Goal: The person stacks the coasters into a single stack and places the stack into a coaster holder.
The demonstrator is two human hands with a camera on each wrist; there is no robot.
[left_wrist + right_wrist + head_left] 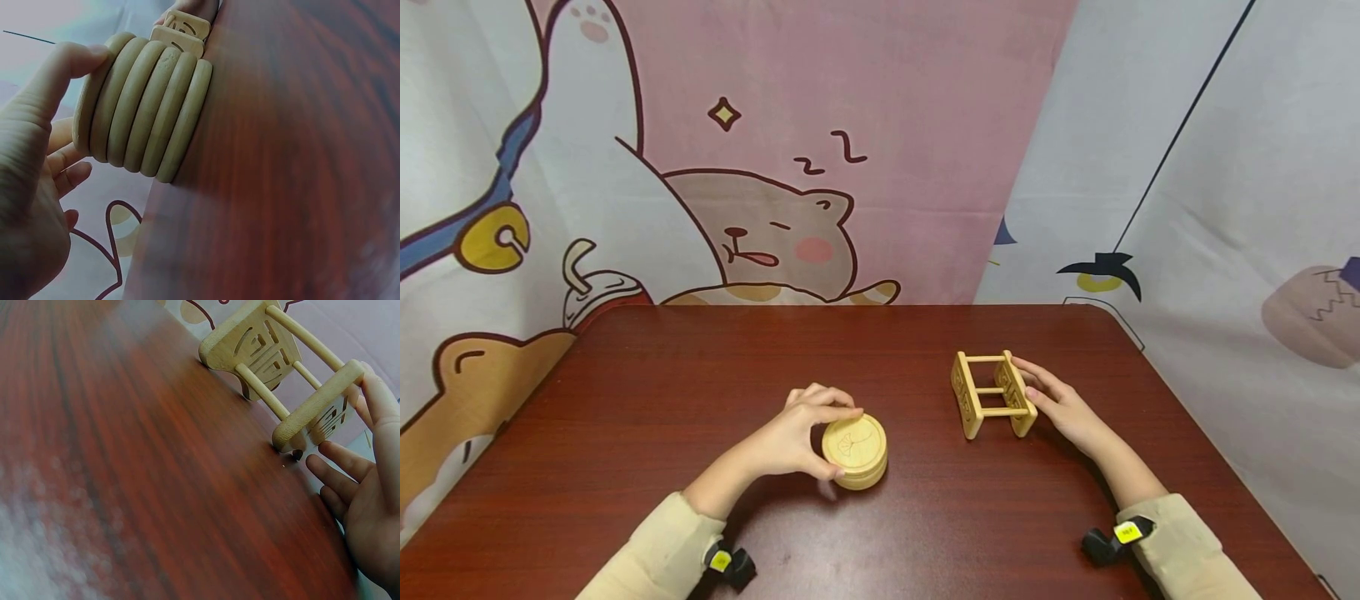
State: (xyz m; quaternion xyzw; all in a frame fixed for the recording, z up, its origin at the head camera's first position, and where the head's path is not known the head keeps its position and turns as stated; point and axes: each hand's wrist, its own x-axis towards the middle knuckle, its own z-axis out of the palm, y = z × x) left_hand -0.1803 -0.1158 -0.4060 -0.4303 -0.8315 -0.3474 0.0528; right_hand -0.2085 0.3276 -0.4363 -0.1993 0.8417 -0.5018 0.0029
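Observation:
A stack of several round wooden coasters (854, 444), the top one engraved with a leaf, stands upright on the table. My left hand (793, 433) grips it from the left, thumb and fingers on opposite sides around the uppermost coaster. In the left wrist view the coasters (150, 106) lie evenly one on another. To the right, a wooden coaster rack (988, 412) with two carved side panels joined by round rods rests on the table. My right hand (1067, 412) touches its right panel with thumb and extended fingers. In the right wrist view the lower fingers (337, 475) stay off the rack (319, 403).
The dark red wooden table (715, 367) carries both things, with bare surface between them. Behind it hangs a cartoon-printed cloth (940, 150). Beyond the stack, the left wrist view shows part of the rack (181, 34).

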